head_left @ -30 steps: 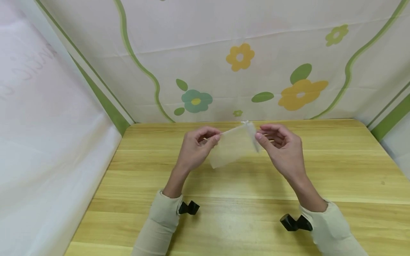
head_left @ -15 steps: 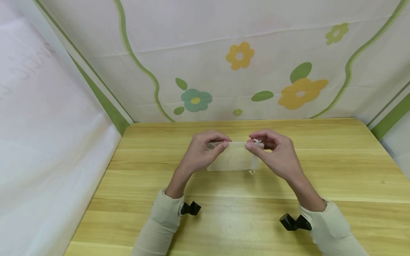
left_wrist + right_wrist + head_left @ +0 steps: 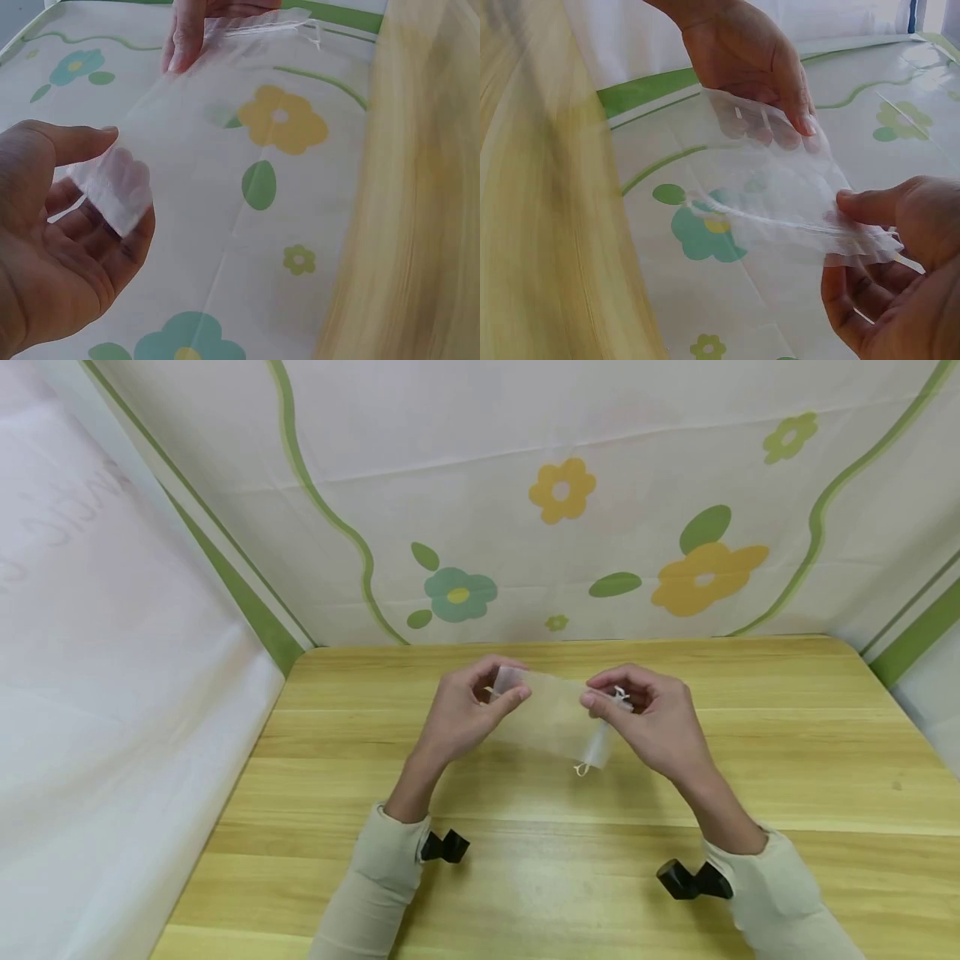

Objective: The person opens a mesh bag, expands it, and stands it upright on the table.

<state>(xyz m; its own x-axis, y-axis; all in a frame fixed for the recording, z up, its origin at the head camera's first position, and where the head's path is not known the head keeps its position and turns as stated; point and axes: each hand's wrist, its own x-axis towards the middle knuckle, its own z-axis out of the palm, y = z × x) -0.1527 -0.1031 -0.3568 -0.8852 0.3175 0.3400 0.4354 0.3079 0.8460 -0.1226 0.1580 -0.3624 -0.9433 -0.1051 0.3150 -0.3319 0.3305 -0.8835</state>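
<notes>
A thin, see-through white drawstring bag is stretched between my two hands above the table. My left hand pinches its plain end, thumb on the near face and fingers behind, as the left wrist view shows through the film. With thumb and fingers my right hand pinches the upper edge near the drawstring end. In the right wrist view the white drawstring runs across the gathered end of the bag. A small loop of cord hangs at the bag's lower corner. It looks flat, with nothing visible inside.
Beneath my hands lies a wood-grain table. Behind it stands a white cloth backdrop with printed flowers and green lines. A white sheet hangs at the left. Black mounts sit at both wrists.
First the bag slants up to the right, then lies level, and now slopes down to the right. My right hand, at first at the bag's end, now grips its upper edge.
</notes>
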